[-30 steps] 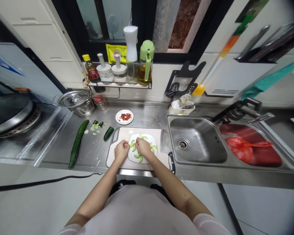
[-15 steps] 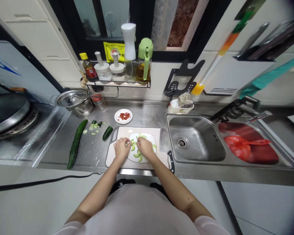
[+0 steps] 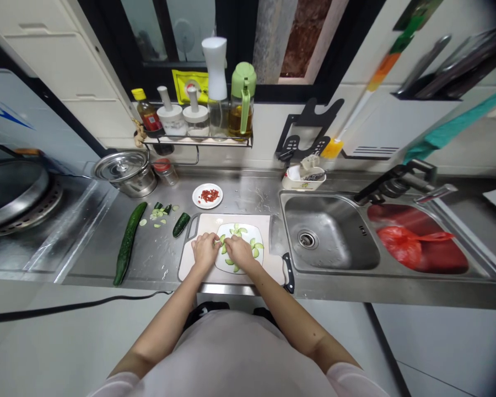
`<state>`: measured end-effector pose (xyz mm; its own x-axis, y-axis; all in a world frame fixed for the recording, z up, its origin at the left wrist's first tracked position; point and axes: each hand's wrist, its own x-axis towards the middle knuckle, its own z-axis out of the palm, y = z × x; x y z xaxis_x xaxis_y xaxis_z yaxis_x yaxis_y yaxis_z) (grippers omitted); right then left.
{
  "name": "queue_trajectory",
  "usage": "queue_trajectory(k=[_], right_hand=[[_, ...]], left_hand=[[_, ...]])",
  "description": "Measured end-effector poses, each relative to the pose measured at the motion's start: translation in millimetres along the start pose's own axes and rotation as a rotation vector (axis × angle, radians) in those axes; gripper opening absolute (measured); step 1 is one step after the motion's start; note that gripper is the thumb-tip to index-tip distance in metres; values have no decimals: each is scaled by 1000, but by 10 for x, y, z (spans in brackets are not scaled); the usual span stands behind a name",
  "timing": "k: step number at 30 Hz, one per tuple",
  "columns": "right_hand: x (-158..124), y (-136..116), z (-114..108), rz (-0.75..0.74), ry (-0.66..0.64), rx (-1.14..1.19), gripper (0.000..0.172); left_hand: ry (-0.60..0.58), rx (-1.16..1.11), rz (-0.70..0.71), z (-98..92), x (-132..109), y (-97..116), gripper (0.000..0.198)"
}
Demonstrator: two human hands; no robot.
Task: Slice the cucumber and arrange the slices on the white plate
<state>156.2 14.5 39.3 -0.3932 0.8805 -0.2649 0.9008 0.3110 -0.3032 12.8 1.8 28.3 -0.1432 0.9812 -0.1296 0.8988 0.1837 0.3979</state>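
A white square plate (image 3: pixel 251 234) lies on the pale cutting board (image 3: pixel 256 221), with several green cucumber slices (image 3: pixel 255 246) laid out in small groups on it. At the plate's left edge, my left hand (image 3: pixel 205 249) is closed, its fingertips pinched on cucumber slices. My right hand (image 3: pixel 240 252) is above the plate with its fingers drawn together, the tips close to those of my left hand. What the right fingertips hold, if anything, is too small to make out. A knife with a black handle (image 3: pixel 289 273) lies at the board's right end.
Left of the board are a cut cucumber piece (image 3: pixel 181 225), scattered cucumber bits (image 3: pixel 159 212) and a whole cucumber (image 3: pixel 130 242). A small plate of chopped red pieces (image 3: pixel 208 196) stands behind. The sink (image 3: pixel 330 234) is on the right, a lidded steel pot (image 3: pixel 126 172) at back left.
My right hand has moved left and slightly toward me, closer to my left hand. More slices on the plate's right side now show. My left hand stays in place.
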Motion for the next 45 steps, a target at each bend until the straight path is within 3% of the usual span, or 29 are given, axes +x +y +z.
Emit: queue_trajectory(k=[13, 24, 33, 45], right_hand=[[-29, 18, 32, 0, 20, -21, 31], [-69, 56, 58, 3, 37, -3, 29], [-102, 40, -10, 189, 18, -35, 28], [-67, 60, -7, 109, -9, -86, 30]], left_hand=[[24, 5, 72, 20, -65, -14, 17], [-38, -4, 23, -10, -2, 26, 15], [-78, 26, 25, -51, 42, 58, 15], [-115, 39, 28, -52, 109, 52, 14]])
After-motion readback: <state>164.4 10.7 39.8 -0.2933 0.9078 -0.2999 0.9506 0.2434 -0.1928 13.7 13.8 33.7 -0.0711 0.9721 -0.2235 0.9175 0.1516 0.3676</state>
